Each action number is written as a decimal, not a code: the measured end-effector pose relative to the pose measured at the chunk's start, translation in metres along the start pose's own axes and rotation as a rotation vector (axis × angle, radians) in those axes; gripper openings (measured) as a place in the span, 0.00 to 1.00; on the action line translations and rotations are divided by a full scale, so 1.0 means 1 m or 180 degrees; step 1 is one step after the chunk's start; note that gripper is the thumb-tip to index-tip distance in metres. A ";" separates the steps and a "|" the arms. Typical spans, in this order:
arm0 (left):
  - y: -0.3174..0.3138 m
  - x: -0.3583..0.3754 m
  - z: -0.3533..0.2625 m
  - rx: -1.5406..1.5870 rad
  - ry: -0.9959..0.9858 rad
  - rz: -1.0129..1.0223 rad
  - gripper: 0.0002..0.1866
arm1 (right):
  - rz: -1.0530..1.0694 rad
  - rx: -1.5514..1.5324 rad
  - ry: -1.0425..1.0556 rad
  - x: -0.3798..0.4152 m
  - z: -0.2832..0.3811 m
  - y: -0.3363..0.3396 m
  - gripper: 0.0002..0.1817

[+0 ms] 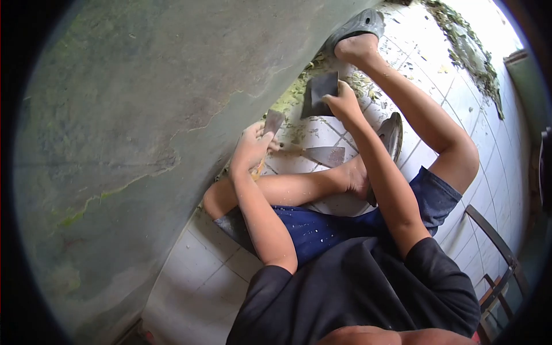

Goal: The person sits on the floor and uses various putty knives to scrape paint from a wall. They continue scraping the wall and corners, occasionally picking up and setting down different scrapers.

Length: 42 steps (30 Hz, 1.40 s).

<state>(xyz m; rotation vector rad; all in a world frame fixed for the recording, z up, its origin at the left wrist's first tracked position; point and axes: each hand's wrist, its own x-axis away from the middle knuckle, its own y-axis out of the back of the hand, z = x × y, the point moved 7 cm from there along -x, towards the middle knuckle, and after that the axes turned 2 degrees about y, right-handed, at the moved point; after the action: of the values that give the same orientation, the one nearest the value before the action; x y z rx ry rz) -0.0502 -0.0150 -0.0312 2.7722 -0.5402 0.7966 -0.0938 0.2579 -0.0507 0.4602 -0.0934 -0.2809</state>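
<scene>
My left hand (pixel 252 148) is closed around a putty knife, whose grey blade (pixel 274 121) points up beside the wall. A second putty knife (pixel 325 155) with a wider blade lies over the floor tiles, its handle end close to my left fingers; whether they touch is hard to tell. My right hand (pixel 344 104) pinches the edge of a dark, flat rectangular sheet (pixel 322 95), thumb on top, above the littered tiles. The sheet's material is not clear.
A grey-green wall (pixel 132 103) with cracked, peeling paint rises at left. Scraped flakes (pixel 293 98) cover the white tiles (pixel 477 144) along its foot, and a heap of debris (pixel 468 49) lies at upper right. My bent legs frame the work area. A dark metal frame (pixel 494 236) stands at lower right.
</scene>
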 end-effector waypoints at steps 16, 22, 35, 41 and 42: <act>-0.030 0.002 -0.038 0.1115 -0.0690 -0.1030 0.15 | 0.2576 -0.2183 -0.0851 0.124 0.065 -0.055 0.21; -0.015 -0.004 -0.020 0.0607 -0.1028 -0.1803 0.22 | 0.2017 -0.2033 -0.0878 0.127 0.047 -0.070 0.18; -0.021 -0.019 -0.012 0.1712 -0.0855 -0.1852 0.18 | 0.1757 -0.1981 -0.0942 0.108 0.046 -0.060 0.23; -0.010 -0.034 -0.004 0.1103 -0.1058 -0.2479 0.23 | 0.1909 -0.2116 -0.0976 0.108 0.038 -0.061 0.18; -0.007 -0.031 0.002 0.1545 -0.1061 -0.2878 0.28 | 0.1914 -0.2312 -0.1031 0.108 0.037 -0.062 0.17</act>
<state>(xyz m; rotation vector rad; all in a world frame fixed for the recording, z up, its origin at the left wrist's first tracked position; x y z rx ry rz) -0.0709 -0.0007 -0.0503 3.0712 0.9467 0.2592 -0.0112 0.1582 -0.0424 -0.3460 -0.4206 0.2119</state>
